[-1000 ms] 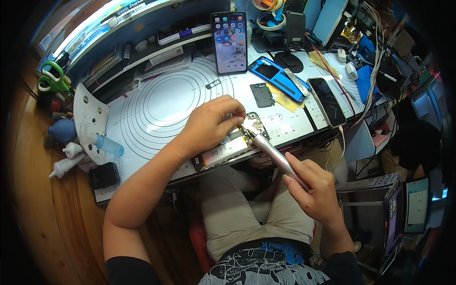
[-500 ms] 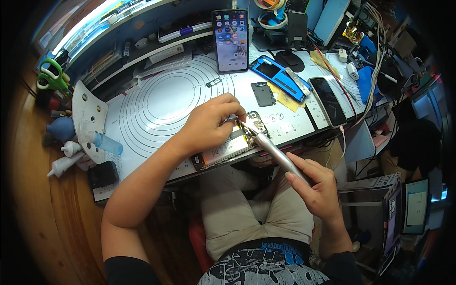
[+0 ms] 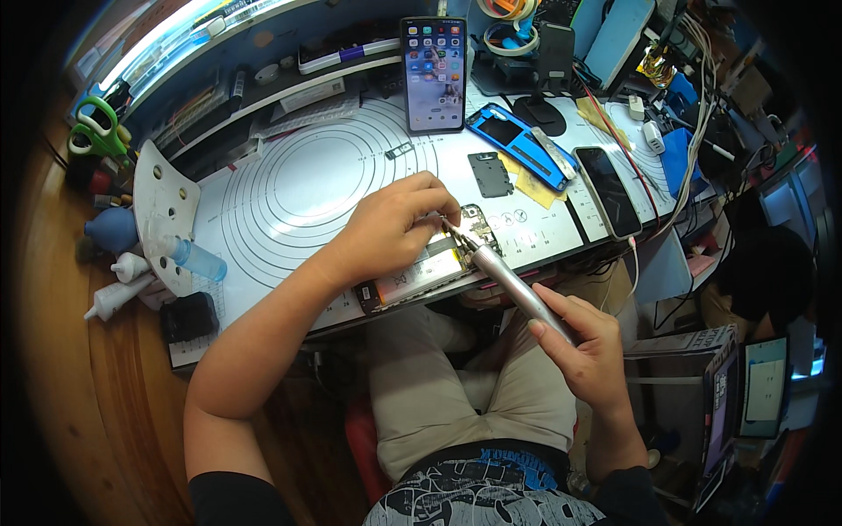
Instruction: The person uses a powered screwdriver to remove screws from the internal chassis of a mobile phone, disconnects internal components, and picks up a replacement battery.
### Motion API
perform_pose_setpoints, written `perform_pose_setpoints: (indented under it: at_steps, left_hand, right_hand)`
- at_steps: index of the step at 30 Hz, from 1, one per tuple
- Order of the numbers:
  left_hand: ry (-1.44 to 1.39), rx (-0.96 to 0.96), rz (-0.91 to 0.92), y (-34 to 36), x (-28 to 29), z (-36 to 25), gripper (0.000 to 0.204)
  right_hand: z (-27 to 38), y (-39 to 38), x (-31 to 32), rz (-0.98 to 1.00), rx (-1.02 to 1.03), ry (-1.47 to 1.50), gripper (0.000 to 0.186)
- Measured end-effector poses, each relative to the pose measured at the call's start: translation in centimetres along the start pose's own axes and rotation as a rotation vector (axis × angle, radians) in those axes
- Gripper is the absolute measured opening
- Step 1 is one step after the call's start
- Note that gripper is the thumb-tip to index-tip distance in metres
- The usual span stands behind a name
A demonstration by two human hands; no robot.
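An opened phone lies near the front edge of the work mat, its silver battery and circuit board exposed. My right hand is wrapped round a silver pen-shaped electric screwdriver, which slants up and left to the board. Over the phone's upper part, my left hand is closed in a pinch beside the screwdriver's tip. Whatever it pinches is too small and covered to make out. The fingers hide part of the board. Beyond the phone rests a thin black cover plate.
A lit phone stands upright at the back. To the right lie a blue phone frame and a dark-screened phone with a white cable. A perforated white holder, a blue-tinted bottle and a black block stand at left.
The view has shifted slightly, so the desk things appear a little farther right. My left fingers have moved slightly at the screwdriver's tip; the right hand keeps its grip.
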State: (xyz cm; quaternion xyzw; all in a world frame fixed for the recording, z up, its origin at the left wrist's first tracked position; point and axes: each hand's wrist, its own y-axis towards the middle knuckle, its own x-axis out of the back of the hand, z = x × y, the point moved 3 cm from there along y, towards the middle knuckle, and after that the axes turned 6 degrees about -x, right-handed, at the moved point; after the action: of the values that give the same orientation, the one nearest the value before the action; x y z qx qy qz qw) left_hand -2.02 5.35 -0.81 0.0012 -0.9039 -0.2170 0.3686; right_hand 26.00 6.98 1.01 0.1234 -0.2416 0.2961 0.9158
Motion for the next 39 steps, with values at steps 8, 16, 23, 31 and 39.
perform_pose_setpoints:
  at_steps: [8, 16, 23, 31, 39]
  left_hand:
    - [0.055, 0.039, 0.043, -0.1, 0.4, -0.2, 0.022]
    - [0.197, 0.011, 0.131, -0.9, 1.4, -2.5, 0.078]
    - [0.217, 0.183, 0.124, -1.6, 0.7, -2.6, 0.082]
    - [0.165, 0.191, 0.120, -1.3, 0.5, -2.5, 0.078]
    - [0.148, 0.118, 0.119, -1.3, 0.4, -1.4, 0.074]
  right_hand:
    - [-0.5, 0.1, -0.2, -0.002, 0.003, 0.044, 0.039]
    - [0.2, 0.2, 0.5, 0.072, -0.179, 0.107, 0.040]
    - [1.9, 0.8, 0.8, 0.193, -0.124, -0.062, 0.042]
    - [2.2, 1.4, -0.8, 0.313, -0.213, -0.081, 0.046]
    - [-0.3, -0.1, -2.3, 0.275, -0.558, 0.551, 0.044]
